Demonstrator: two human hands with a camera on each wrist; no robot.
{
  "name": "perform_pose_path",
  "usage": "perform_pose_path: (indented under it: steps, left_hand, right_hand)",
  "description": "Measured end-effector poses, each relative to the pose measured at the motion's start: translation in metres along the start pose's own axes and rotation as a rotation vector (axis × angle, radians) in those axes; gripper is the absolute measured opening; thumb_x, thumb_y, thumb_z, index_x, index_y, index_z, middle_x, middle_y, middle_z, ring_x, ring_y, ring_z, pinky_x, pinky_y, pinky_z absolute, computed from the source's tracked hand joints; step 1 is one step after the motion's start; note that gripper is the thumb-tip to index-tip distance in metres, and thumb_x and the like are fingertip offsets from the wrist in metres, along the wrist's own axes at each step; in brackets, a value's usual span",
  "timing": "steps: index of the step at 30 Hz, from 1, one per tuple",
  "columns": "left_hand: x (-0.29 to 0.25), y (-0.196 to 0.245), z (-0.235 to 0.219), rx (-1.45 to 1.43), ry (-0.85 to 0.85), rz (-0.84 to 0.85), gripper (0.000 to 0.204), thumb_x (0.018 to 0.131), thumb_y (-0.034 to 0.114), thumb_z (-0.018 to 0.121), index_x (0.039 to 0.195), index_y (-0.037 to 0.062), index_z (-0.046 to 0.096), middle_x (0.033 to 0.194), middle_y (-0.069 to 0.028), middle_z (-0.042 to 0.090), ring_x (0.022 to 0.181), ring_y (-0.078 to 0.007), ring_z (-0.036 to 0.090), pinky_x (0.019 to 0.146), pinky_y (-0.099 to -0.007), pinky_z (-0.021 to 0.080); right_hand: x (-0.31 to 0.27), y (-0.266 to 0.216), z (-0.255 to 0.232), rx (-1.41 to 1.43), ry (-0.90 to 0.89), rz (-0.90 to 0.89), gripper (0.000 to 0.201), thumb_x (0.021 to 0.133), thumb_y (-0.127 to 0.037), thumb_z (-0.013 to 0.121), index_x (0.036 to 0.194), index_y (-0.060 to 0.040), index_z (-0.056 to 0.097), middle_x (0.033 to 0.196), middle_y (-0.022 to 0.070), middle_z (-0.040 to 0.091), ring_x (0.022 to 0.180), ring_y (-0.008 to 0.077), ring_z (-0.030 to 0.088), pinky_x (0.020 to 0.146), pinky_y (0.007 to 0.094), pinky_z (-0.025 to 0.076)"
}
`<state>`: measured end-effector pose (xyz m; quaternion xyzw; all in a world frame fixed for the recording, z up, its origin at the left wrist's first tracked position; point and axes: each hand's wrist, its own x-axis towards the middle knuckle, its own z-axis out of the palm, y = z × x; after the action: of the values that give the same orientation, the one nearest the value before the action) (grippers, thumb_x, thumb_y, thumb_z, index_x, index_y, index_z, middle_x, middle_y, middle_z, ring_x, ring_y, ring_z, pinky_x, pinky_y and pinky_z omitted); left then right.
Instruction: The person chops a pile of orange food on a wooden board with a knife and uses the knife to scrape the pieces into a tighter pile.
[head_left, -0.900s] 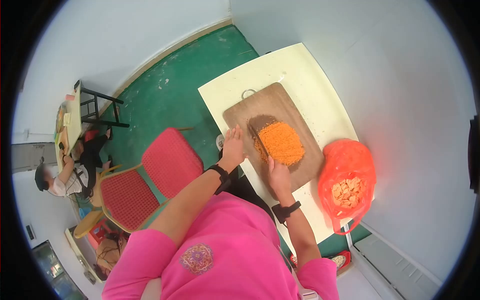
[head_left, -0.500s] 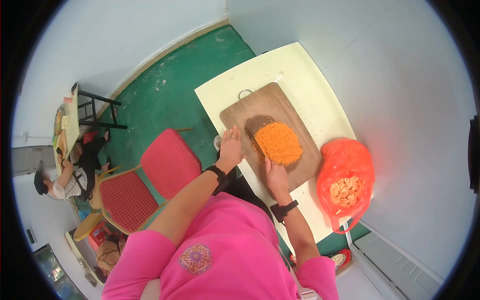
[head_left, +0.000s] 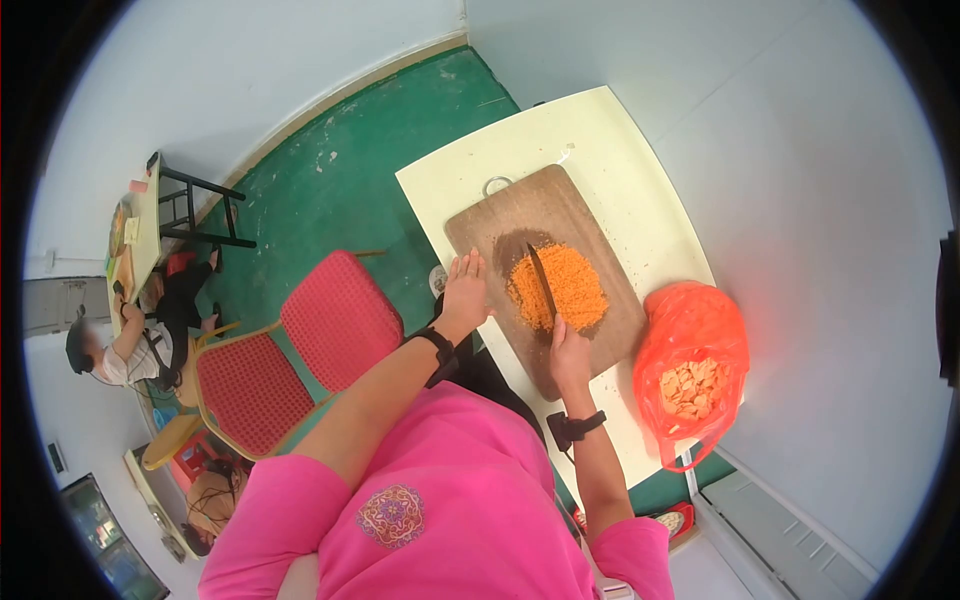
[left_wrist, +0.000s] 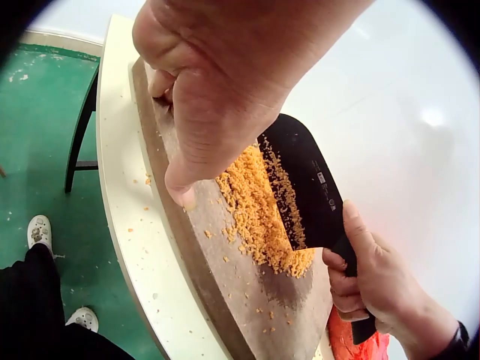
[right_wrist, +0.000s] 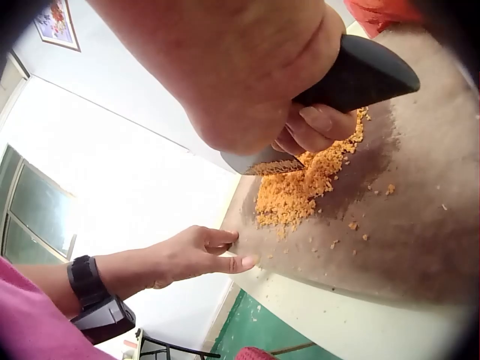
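Note:
My right hand [head_left: 570, 356] grips the black handle of a kitchen knife [left_wrist: 309, 180], a broad dark cleaver with orange crumbs stuck to its blade. In the head view the blade shows as a thin dark line across a heap of finely chopped orange food [head_left: 572, 285]. That heap lies on a brown wooden cutting board [head_left: 552, 192], over a darker damp patch. At the board's near left edge rests my left hand [head_left: 466, 292], fingers extended and thumb apart from them, holding nothing. In the right wrist view, the left thumb [right_wrist: 238, 264] touches the board's edge.
A red plastic bag [head_left: 695, 310] of pale flat pieces stands right of the board on the cream table [head_left: 520, 140]. Red chairs [head_left: 345, 320] are to the left. Another person [head_left: 150, 350] sits at a far table. A wall rises beyond the right side.
The knife has moved rightward from the heap's left edge onto the heap, its blade now edge-on, with my right hand following. My left hand stays at the board's edge.

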<state>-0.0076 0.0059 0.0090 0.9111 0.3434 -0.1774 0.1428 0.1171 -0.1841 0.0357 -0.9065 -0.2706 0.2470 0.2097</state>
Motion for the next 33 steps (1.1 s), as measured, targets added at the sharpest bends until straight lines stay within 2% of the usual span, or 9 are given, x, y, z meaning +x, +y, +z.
perform_pose_path:
  steps: [3,5,8,15,17,23,29,33]
  left_hand:
    - [0.0,0.001,-0.002,0.027,-0.019,-0.01,0.109,0.073,0.044,0.084,0.151,-0.0067,0.027,0.161,-0.0241,0.023,0.15,-0.0317,0.025,0.124,-0.0439,0.014]
    - [-0.001,0.001,-0.003,0.02,-0.023,-0.011,0.109,0.073,0.045,0.083,0.151,-0.0067,0.027,0.161,-0.0237,0.023,0.15,-0.0315,0.025,0.124,-0.0439,0.014]
    - [0.0,0.001,0.001,0.044,0.009,-0.017,0.112,0.07,0.047,0.085,0.151,-0.005,0.029,0.161,-0.0221,0.024,0.149,-0.0299,0.028,0.124,-0.044,0.017]
    - [0.0,0.001,0.002,0.038,0.003,-0.021,0.113,0.069,0.048,0.085,0.151,-0.0052,0.028,0.162,-0.022,0.023,0.149,-0.0296,0.027,0.123,-0.044,0.018]
    - [0.001,0.0,0.004,0.039,0.005,-0.02,0.113,0.07,0.048,0.085,0.151,-0.0054,0.027,0.162,-0.022,0.023,0.149,-0.0297,0.027,0.123,-0.0438,0.018]
    - [0.0,0.001,0.002,0.012,0.01,-0.02,0.113,0.069,0.046,0.086,0.151,-0.0058,0.028,0.161,-0.0231,0.023,0.149,-0.0307,0.028,0.123,-0.0443,0.019]
    - [-0.001,0.001,0.0,-0.014,0.017,-0.022,0.112,0.068,0.043,0.087,0.15,-0.0058,0.029,0.161,-0.0236,0.025,0.148,-0.0317,0.029,0.123,-0.0446,0.02]
    - [-0.001,0.001,0.005,-0.009,0.05,-0.003,0.11,0.067,0.041,0.088,0.149,-0.0057,0.031,0.16,-0.0236,0.025,0.148,-0.0318,0.029,0.123,-0.0448,0.02]
  right_hand:
    - [0.0,-0.002,-0.002,-0.021,-0.012,-0.012,0.053,0.105,-0.041,0.041,0.094,0.0025,0.069,0.08,0.0328,0.065,0.077,0.0513,0.064,0.069,0.0591,0.051]
    - [0.0,-0.004,-0.002,0.0,-0.018,0.007,0.053,0.106,-0.039,0.041,0.093,0.0045,0.069,0.08,0.035,0.063,0.08,0.0521,0.063,0.072,0.0598,0.047]
    - [-0.001,-0.002,-0.002,0.021,-0.018,-0.005,0.052,0.106,-0.038,0.041,0.094,0.0043,0.069,0.08,0.0349,0.063,0.08,0.0519,0.063,0.072,0.0596,0.047]
    - [0.0,0.002,-0.002,0.029,-0.008,-0.01,0.051,0.105,-0.037,0.042,0.095,0.0047,0.069,0.079,0.0344,0.063,0.079,0.0518,0.063,0.071,0.0593,0.047]
    - [0.001,0.002,-0.001,0.006,0.001,-0.036,0.053,0.105,-0.041,0.041,0.093,0.0026,0.069,0.079,0.0324,0.065,0.077,0.0508,0.064,0.069,0.0587,0.05]
    - [0.002,-0.009,0.008,0.035,-0.054,0.001,0.053,0.105,-0.042,0.041,0.095,0.0015,0.07,0.082,0.0318,0.066,0.079,0.0502,0.065,0.071,0.0588,0.051]
    - [0.004,-0.008,0.018,0.036,-0.003,-0.056,0.052,0.105,-0.041,0.042,0.096,0.0017,0.07,0.083,0.0322,0.066,0.08,0.0497,0.066,0.073,0.058,0.052]
    - [0.003,-0.006,0.016,0.011,-0.03,-0.03,0.051,0.105,-0.04,0.043,0.095,0.0021,0.07,0.082,0.0325,0.066,0.08,0.0498,0.066,0.073,0.0579,0.052]
